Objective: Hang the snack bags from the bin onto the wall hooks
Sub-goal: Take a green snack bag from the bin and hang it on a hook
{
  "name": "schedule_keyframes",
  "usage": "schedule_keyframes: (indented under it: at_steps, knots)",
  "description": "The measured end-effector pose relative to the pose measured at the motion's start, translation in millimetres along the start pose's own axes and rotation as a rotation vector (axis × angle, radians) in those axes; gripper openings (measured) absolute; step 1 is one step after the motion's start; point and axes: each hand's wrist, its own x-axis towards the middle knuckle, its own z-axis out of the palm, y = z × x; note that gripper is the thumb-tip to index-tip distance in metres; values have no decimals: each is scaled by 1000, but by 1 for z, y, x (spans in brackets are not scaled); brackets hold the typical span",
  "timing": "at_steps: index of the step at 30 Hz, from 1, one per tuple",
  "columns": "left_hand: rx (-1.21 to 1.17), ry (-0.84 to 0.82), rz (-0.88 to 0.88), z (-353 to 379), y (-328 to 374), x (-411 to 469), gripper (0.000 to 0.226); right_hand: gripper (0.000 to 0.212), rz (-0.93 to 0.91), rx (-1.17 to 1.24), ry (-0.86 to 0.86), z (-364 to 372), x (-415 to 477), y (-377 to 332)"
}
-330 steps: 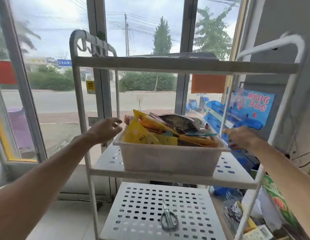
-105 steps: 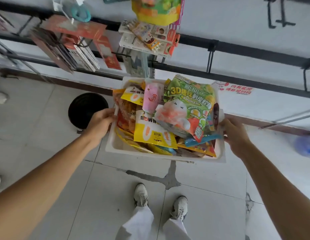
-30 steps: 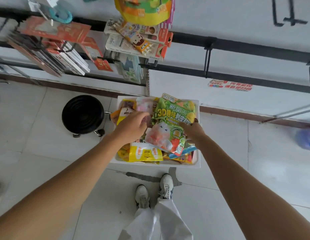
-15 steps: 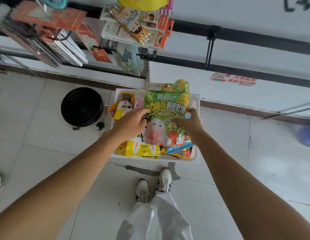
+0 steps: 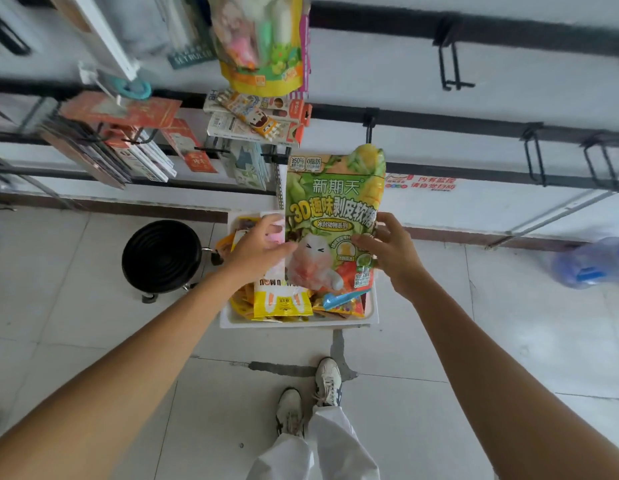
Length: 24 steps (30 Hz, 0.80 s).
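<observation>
Above the bin [image 5: 297, 322] we hold the green snack bag [image 5: 332, 216] upright, left hand [image 5: 257, 247] and right hand [image 5: 387, 251] clamped on its lower sides, its top just below the empty wall hook [image 5: 369, 128], straight ahead.

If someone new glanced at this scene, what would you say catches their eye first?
Most likely the big green snack bag, held up at the centre between the left hand and the right hand, its top near a black wall hook. Below it, the white bin of bright packets sits on the floor tiles, with a round black stool to its left.
</observation>
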Motion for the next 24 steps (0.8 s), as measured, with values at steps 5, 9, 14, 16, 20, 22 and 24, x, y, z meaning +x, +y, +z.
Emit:
schedule_keyframes:
  at_steps: [5, 9, 14, 16, 20, 22, 24]
  knots:
    - [-190, -16, 77, -7, 56, -22, 27, 35, -75, 49, -31, -12, -50, -44]
    - [-212, -41, 182, -7, 106, -40, 20, 35, -148, 58, 25, -26, -85, -77]
    - [-196, -64, 323, -3, 171, -55, 19, 39, -253, 43, 133, -55, -125, -122]
    - [-218, -79, 366, 6, 198, -62, 22, 37, -299, 25, 174, -70, -140, -139]
    - [-220, -110, 447, 28, 249, -76, 22, 37, -359, 22, 242, -109, -166, -166]
    - [-246, -139, 474, 44, 276, -83, 22, 36, -385, 24, 273, -133, -180, -177]
    - [-245, -158, 514, 63, 301, -91, 24, 35, -423, 25, 299, -158, -194, -188]
